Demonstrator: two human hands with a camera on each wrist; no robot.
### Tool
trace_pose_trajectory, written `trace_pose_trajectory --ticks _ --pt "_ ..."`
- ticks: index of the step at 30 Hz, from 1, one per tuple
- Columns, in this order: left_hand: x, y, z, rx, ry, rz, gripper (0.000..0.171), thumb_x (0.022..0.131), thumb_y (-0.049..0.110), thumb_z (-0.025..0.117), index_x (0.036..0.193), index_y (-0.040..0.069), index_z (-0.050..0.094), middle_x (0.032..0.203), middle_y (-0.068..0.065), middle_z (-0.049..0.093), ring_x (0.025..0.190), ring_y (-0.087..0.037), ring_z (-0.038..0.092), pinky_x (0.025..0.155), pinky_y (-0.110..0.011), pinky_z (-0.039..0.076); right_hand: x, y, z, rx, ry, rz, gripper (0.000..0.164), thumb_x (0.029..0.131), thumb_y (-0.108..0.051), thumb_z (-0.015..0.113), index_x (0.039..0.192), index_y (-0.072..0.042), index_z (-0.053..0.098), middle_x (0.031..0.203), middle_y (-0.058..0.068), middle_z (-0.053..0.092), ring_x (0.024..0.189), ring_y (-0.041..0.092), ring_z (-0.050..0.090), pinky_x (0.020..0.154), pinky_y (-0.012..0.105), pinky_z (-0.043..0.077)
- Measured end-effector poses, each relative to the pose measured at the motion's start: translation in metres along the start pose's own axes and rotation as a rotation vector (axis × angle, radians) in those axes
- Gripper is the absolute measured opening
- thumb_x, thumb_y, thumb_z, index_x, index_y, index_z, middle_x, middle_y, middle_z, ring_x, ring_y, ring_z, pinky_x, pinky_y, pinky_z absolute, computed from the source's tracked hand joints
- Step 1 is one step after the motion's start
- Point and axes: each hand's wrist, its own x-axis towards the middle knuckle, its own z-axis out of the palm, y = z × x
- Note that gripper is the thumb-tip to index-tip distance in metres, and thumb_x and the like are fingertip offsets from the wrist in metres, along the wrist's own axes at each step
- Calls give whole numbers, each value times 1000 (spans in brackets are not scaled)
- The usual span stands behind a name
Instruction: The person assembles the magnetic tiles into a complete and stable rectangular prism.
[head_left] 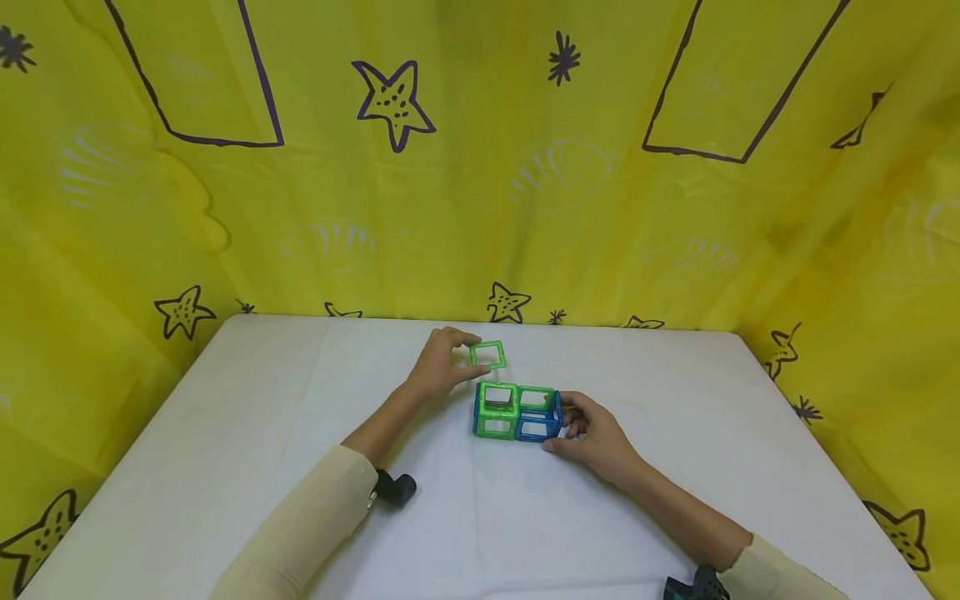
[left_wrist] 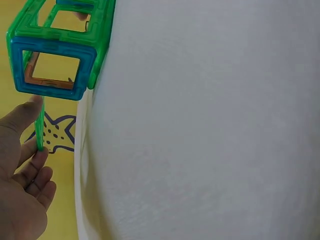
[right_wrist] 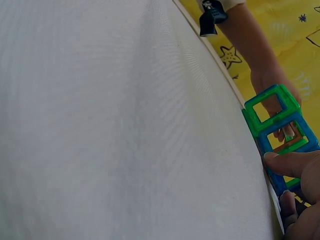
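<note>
A hollow box of square magnetic tiles (head_left: 517, 402), green and blue frames joined edge to edge, lies on the white table. My left hand (head_left: 437, 367) pinches a single green square tile (head_left: 503, 355) between thumb and fingers, just behind the box's left part. Seen edge-on in the left wrist view, that tile (left_wrist: 39, 127) is close to the box's blue end frame (left_wrist: 55, 45). Through this frame an orange-brown tile (left_wrist: 52, 83) shows. At the box's right end, my right hand (head_left: 600, 437) grips the blue side, its thumb (right_wrist: 287, 162) on the near face.
White cloth covers the table (head_left: 225, 467). A yellow curtain (head_left: 465, 208) with drawn stars hangs behind the table and along both sides. Dark camera mounts sit at the left wrist (head_left: 396, 488) and the right wrist (head_left: 705, 585).
</note>
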Motion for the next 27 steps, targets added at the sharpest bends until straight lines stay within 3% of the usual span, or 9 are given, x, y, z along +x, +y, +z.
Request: trace_pose_trajectory --ticks 10,27 --pt "-5 18 -5 -42 -4 56 51 89 27 88 132 5 72 134 -11 66 129 -31 51 109 -50 44 -1 -1 1 8 0 12 70 80 -6 92 140 2 57 100 8 57 89 24 51 72 24 44" --pt "-19 49 8 -8 -86 188 50 89 29 87 132 9 71 125 -7 66 122 -28 52 105 -47 46 -1 0 1 7 -5 -19 69 80 -6 91 139 2 57 100 8 58 88 24 51 72 24 44"
